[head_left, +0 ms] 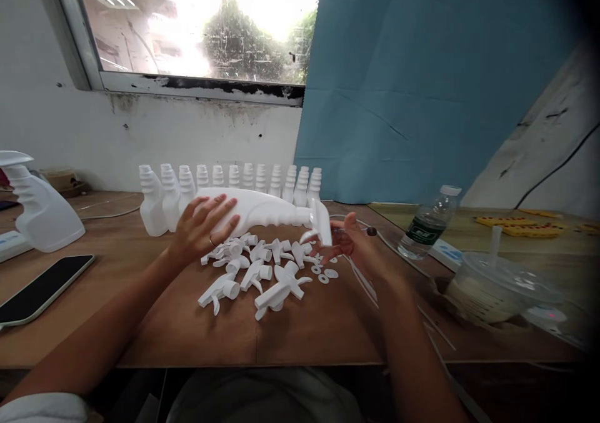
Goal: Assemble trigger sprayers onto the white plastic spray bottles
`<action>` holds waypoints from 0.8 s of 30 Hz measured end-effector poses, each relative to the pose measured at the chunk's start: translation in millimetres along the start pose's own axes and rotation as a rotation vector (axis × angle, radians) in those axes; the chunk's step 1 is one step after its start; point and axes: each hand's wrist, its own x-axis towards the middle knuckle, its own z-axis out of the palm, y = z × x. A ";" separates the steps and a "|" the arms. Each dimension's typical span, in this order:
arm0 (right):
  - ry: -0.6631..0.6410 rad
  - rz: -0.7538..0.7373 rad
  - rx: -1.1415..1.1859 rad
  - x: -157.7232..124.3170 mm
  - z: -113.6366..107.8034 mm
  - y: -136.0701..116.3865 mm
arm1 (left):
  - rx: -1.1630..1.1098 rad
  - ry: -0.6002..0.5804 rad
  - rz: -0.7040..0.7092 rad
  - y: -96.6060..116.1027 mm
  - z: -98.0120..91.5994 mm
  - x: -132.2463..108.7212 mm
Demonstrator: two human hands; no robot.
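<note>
My left hand (199,229) grips the body of a white plastic spray bottle (255,209) held on its side above the wooden table (187,329). At the bottle's neck my right hand (349,242) is closed around the white trigger sprayer head (321,222). Just below both hands lies a pile of several loose white trigger heads (255,273), with a few small white rings (325,276) beside it. A row of several empty white bottles (225,185) stands upright behind the held bottle.
A finished white spray bottle (40,207) stands at far left, with a black phone (42,285) lying near it. At right are a clear water bottle (429,223), a lidded plastic cup with a straw (497,282), cables and yellow parts (515,226).
</note>
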 end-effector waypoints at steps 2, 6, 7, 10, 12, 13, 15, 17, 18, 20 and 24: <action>-0.050 0.051 0.062 -1.2 2.1 -0.1 | 0.006 0.009 0.024 11.9 1.1 4.1; 0.006 0.101 0.107 -2.1 7.3 -4.1 | 0.080 0.060 0.072 21.1 3.4 5.5; 0.030 0.115 0.115 -2.0 8.9 -5.5 | 0.099 0.075 0.082 21.9 4.0 5.4; 0.099 0.155 0.116 -1.6 13.8 -8.8 | 0.088 0.090 0.076 23.5 4.8 6.2; 0.141 0.158 0.110 -1.7 16.4 -9.3 | 0.042 0.078 0.058 23.5 3.7 8.1; 0.164 0.150 0.105 -2.0 17.3 -9.2 | 0.015 0.070 0.057 23.0 2.6 9.5; 0.194 0.127 0.084 -3.3 17.8 -8.8 | -0.030 0.046 0.075 21.2 -0.5 12.2; 0.189 0.074 0.014 -5.4 16.2 -9.1 | -0.077 0.009 0.097 18.4 -4.0 14.2; 0.174 0.030 -0.059 -6.7 14.7 -9.8 | -0.110 -0.014 0.100 16.8 -5.7 14.8; 0.150 -0.083 -0.263 -8.8 10.4 -11.7 | -0.200 -0.046 0.074 13.5 -9.6 15.1; 0.045 -0.367 -0.557 -8.3 2.8 -12.7 | -0.448 -0.180 -0.108 5.7 -21.8 16.4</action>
